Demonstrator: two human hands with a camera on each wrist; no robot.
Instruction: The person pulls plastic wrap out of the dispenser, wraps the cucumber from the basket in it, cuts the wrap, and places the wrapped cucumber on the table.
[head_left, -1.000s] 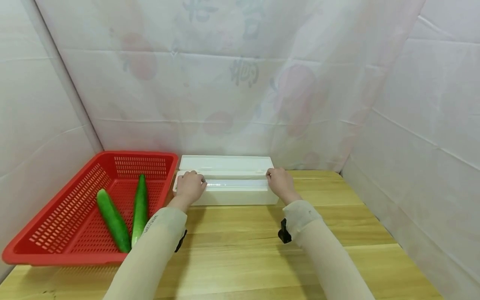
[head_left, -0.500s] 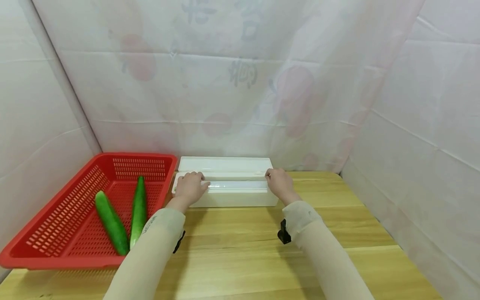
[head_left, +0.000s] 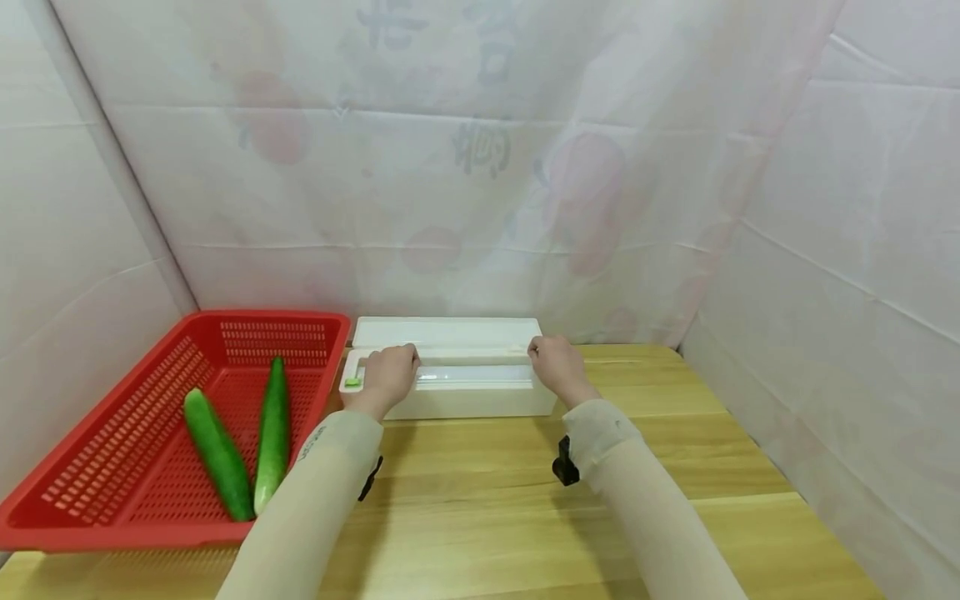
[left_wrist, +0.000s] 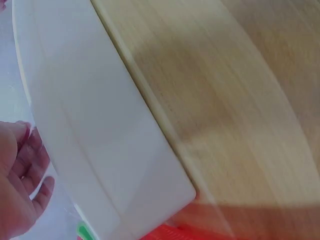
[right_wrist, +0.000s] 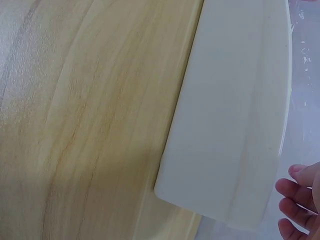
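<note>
A white cling film dispenser (head_left: 472,402) lies on the wooden table, its long lid (head_left: 448,332) raised at the back. Clear cling film (right_wrist: 305,65) shows as a wrinkled, shiny sheet along the box top in the right wrist view. My left hand (head_left: 390,374) is over the left part of the box, fingers curled, pinching the film as far as I can see. At the right end my right hand (head_left: 557,367) pinches the film's edge between thumb and fingers. A green slider (head_left: 352,382) shows beside my left hand. The fingertips are partly hidden in the head view.
On the left stands a red plastic basket (head_left: 161,537) with two cucumbers in it, a paler one (head_left: 217,454) and a darker one (head_left: 273,433). White printed sheeting (head_left: 450,183) hangs behind and at both sides. The wooden table (head_left: 480,508) stretches out in front of the box.
My left hand has shifted slightly right and turned, its fingers curling in, so the green slider is uncovered. The right hand stays at the right end. The view has shifted slightly.
</note>
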